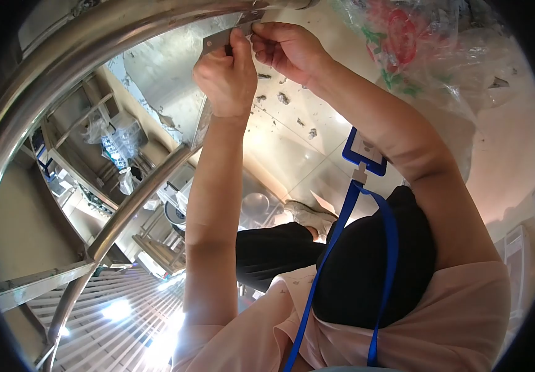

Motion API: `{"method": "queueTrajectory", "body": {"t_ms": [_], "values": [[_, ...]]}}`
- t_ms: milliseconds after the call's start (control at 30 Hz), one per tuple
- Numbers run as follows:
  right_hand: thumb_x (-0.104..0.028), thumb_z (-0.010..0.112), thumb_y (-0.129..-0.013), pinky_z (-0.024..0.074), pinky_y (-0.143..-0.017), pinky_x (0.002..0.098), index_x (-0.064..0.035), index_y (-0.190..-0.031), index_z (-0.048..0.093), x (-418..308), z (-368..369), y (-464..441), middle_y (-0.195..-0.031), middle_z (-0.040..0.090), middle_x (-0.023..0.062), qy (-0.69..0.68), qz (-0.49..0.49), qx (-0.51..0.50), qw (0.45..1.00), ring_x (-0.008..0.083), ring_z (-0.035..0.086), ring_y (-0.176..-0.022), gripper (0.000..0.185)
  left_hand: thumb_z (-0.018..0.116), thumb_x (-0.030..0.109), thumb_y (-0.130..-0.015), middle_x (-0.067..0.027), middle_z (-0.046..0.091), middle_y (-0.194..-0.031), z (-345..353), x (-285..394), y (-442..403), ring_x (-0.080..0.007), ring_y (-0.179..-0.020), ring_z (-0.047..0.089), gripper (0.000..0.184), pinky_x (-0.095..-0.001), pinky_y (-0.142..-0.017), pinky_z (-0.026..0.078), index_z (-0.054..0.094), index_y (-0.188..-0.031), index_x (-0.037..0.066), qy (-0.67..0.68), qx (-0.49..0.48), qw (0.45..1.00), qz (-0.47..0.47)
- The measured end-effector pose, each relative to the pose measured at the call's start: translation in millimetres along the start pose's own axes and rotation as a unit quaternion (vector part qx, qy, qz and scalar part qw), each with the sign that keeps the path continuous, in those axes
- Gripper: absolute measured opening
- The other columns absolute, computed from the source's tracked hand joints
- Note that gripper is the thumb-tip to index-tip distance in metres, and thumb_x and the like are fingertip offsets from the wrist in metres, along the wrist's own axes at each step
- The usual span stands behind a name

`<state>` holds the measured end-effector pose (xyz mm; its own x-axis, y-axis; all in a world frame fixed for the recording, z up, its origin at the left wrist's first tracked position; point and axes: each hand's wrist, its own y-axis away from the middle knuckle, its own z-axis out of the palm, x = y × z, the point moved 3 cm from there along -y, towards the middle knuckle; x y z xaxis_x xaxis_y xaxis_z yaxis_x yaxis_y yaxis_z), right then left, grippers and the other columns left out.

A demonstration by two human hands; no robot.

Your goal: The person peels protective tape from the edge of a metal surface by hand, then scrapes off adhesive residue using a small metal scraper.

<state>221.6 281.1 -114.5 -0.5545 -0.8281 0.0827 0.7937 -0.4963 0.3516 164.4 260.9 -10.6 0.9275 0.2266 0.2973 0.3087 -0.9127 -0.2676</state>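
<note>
Near the top of the view, my left hand (225,77) is closed on a flat grey metal plate (213,42) with a small hole at its left end. Beside it, my right hand (289,51) has its thumb and index finger pinched at the plate's right end, with the other fingers curled. The plate lies against the underside of a curved metal tube (93,40); whether it touches the tube I cannot tell. A blue-framed badge (365,150) hangs on a blue lanyard (391,248) below my right forearm.
Crumpled clear plastic with red and green print (404,43) lies at the upper right. Small grey debris (283,98) is scattered on the tiled floor (292,142). Metal racks (134,208) with a plastic bag (118,149) stand at the left, above a slatted white surface (118,316).
</note>
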Motion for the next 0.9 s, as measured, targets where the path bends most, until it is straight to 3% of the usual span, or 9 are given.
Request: {"method": "queueTrajectory", "body": {"t_ms": [67, 167, 267, 367, 467, 667, 700, 800, 900], "values": [[-0.010, 0.051, -0.084, 0.0448, -0.056, 0.0238, 0.0000, -0.076, 0.055, -1.9, 2.0, 0.5, -0.064, 0.054, 0.0051, 0.001, -0.009, -0.002, 1.000, 0.0130, 0.051, -0.059, 0.013, 0.057, 0.017, -0.078, -0.0121, 0.050, -0.045, 0.2, 1.0, 0.3, -0.0277, -0.037, 0.047, 0.029, -0.0326, -0.038, 0.036, 0.055, -0.052, 0.002, 0.002, 0.003, 1.000, -0.002], [-0.010, 0.056, -0.081, 0.0459, -0.058, 0.0272, 0.0027, -0.080, 0.056, -2.7, -9.2, -9.6, -0.072, 0.056, 0.0094, -0.012, -0.018, -0.030, 0.999, 0.0170, 0.054, -0.064, 0.013, 0.058, 0.017, -0.080, -0.0123, 0.050, -0.046, 0.2, 9.9, -2.0, -0.0172, -0.039, 0.044, 0.034, -0.0306, -0.041, 0.037, 0.054, -0.054, -0.005, -0.028, -0.007, 1.000, -0.006], [-0.009, 0.055, -0.082, 0.0461, -0.058, 0.0273, 0.0027, -0.080, 0.056, -9.1, -7.3, -7.2, -0.071, 0.056, 0.0090, -0.020, -0.016, -0.038, 0.999, 0.0168, 0.053, -0.064, 0.012, 0.059, 0.016, -0.080, -0.0136, 0.052, -0.047, 3.6, 11.7, -3.3, -0.0184, -0.039, 0.047, 0.032, -0.0312, -0.041, 0.037, 0.054, -0.054, -0.004, -0.051, -0.025, 0.998, -0.030], [-0.009, 0.053, -0.083, 0.0479, -0.065, 0.0259, -0.0005, -0.082, 0.054, -14.1, -6.5, -5.0, -0.074, 0.057, 0.0059, -0.031, -0.019, -0.101, 0.994, 0.0148, 0.056, -0.068, 0.008, 0.058, 0.015, -0.079, -0.0146, 0.053, -0.049, 7.3, 7.6, -2.7, -0.0219, -0.040, 0.049, 0.029, -0.0326, -0.042, 0.038, 0.055, -0.057, -0.004, -0.039, 0.009, 0.999, 0.015], [-0.009, 0.051, -0.084, 0.0441, -0.054, 0.0240, -0.0021, -0.078, 0.057, -4.7, -7.3, -11.7, -0.065, 0.055, 0.0042, -0.050, -0.006, -0.035, 0.998, 0.0139, 0.052, -0.057, 0.011, 0.058, 0.014, -0.079, -0.0153, 0.055, -0.052, 5.4, 16.0, -5.8, -0.0253, -0.042, 0.051, 0.025, -0.0334, -0.043, 0.040, 0.056, -0.061, -0.003, -0.051, 0.001, 0.998, 0.025], [-0.012, 0.052, -0.085, 0.0440, -0.054, 0.0232, -0.0026, -0.079, 0.058, -2.3, -10.3, -12.8, -0.065, 0.055, 0.0030, -0.064, -0.034, -0.028, 0.997, 0.0121, 0.051, -0.057, 0.012, 0.059, 0.014, -0.079, -0.0157, 0.058, -0.058, 2.0, 15.8, -13.1, -0.0269, -0.049, 0.057, 0.020, -0.0333, -0.047, 0.042, 0.059, -0.067, -0.002, -0.061, -0.028, 0.996, 0.050], [-0.013, 0.052, -0.085, 0.0442, -0.054, 0.0229, -0.0026, -0.079, 0.058, -1.0, -11.3, -14.0, -0.065, 0.055, 0.0028, -0.065, -0.041, -0.044, 0.996, 0.0119, 0.052, -0.057, 0.013, 0.059, 0.014, -0.079, -0.0143, 0.058, -0.058, 4.0, 14.1, -13.0, -0.0234, -0.048, 0.055, 0.019, -0.0318, -0.047, 0.042, 0.060, -0.069, -0.002, 0.002, -0.004, 0.998, 0.057], [-0.013, 0.053, -0.085, 0.0448, -0.055, 0.0224, -0.0028, -0.079, 0.057, -0.4, -14.4, -15.7, -0.065, 0.056, 0.0026, -0.056, -0.054, -0.066, 0.995, 0.0116, 0.052, -0.058, 0.013, 0.059, 0.016, -0.080, -0.0118, 0.057, -0.055, 2.3, 8.0, -14.9, -0.0174, -0.045, 0.050, 0.021, -0.0291, -0.046, 0.040, 0.060, -0.069, -0.002, 0.008, -0.050, 0.997, 0.056], [-0.014, 0.054, -0.084, 0.0451, -0.055, 0.0225, -0.0031, -0.078, 0.057, 0.1, -12.4, -13.4, -0.066, 0.056, 0.0026, -0.036, -0.043, -0.047, 0.997, 0.0117, 0.053, -0.059, 0.013, 0.059, 0.017, -0.081, -0.0099, 0.055, -0.053, -3.9, -3.6, -10.6, -0.0137, -0.044, 0.044, 0.022, -0.0268, -0.045, 0.038, 0.060, -0.069, -0.002, -0.037, -0.109, 0.993, -0.041]]}}
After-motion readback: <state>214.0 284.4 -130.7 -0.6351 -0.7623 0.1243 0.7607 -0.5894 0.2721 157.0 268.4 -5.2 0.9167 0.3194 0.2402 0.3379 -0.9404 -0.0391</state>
